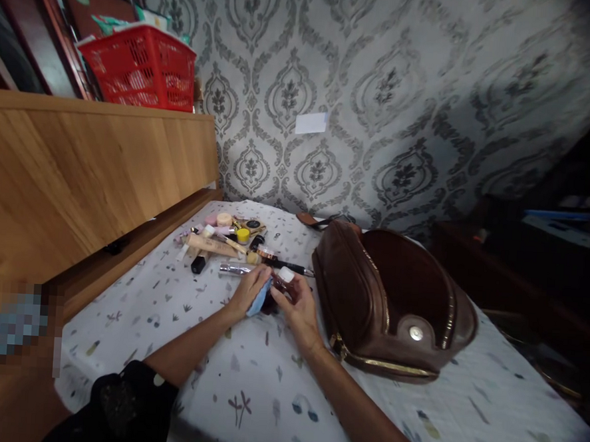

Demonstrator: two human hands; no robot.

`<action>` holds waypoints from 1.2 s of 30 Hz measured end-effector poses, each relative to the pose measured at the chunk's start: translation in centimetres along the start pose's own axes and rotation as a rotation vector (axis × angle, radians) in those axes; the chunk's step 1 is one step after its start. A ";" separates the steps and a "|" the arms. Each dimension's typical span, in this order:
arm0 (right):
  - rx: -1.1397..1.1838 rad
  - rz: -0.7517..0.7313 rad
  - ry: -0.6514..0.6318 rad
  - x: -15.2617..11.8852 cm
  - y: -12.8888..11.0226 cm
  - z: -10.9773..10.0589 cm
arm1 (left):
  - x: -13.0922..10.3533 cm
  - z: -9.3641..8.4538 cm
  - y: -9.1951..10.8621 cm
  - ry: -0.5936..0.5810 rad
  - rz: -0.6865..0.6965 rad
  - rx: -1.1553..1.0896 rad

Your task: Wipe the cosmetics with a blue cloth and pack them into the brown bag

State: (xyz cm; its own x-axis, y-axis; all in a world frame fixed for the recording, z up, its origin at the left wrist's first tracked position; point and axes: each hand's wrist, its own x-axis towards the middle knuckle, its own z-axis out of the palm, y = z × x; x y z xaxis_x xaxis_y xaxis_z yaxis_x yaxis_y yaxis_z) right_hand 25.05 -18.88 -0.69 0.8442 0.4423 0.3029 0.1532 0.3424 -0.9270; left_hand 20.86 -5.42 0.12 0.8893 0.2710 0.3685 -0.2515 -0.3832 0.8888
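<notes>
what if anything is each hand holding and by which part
The left hand holds a blue cloth, grip point hidden; the right hand holds a white-capped container by its body, below the cap.

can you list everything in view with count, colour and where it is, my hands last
white-capped container: 1, white cap, in right hand
blue cloth: 1, blue, in left hand
bag: 1, brown, open, right of hands
silver tube: 1, silver, beside left hand
beige tube: 1, beige, in the pile
yellow-lidded jar: 1, yellow lid, in the pile
other small items: overlapping, uncountable, mixed colours, beyond hands
printed sheet: 1, white, underneath
cabinet: 1, wood brown, left
basket: 1, red, on cabinet
wallpaper: grey patterned, behind
white rectangle: 1, white, against wallpaper
sleeve: 1, black, left arm
hands: 2, left and right, centre
</notes>
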 end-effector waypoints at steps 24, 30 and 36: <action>-0.283 0.029 0.215 0.3 0.9 -1.0 | -1.6 -0.9 2.1 -0.187 0.240 0.377; -0.194 0.057 0.139 -0.2 0.4 -1.0 | -1.3 -1.4 1.8 -0.238 0.242 0.371; -0.059 0.111 0.129 0.1 0.3 -0.8 | -1.2 -1.6 1.1 -0.186 0.231 0.491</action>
State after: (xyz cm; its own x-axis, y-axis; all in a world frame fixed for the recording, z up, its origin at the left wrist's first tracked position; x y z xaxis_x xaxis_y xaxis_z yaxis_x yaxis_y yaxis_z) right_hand 25.53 -19.36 -1.16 0.9160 0.3630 0.1707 0.0822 0.2464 -0.9657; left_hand 18.88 -4.76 1.09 0.8957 -0.0114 0.4445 -0.2799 -0.7912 0.5438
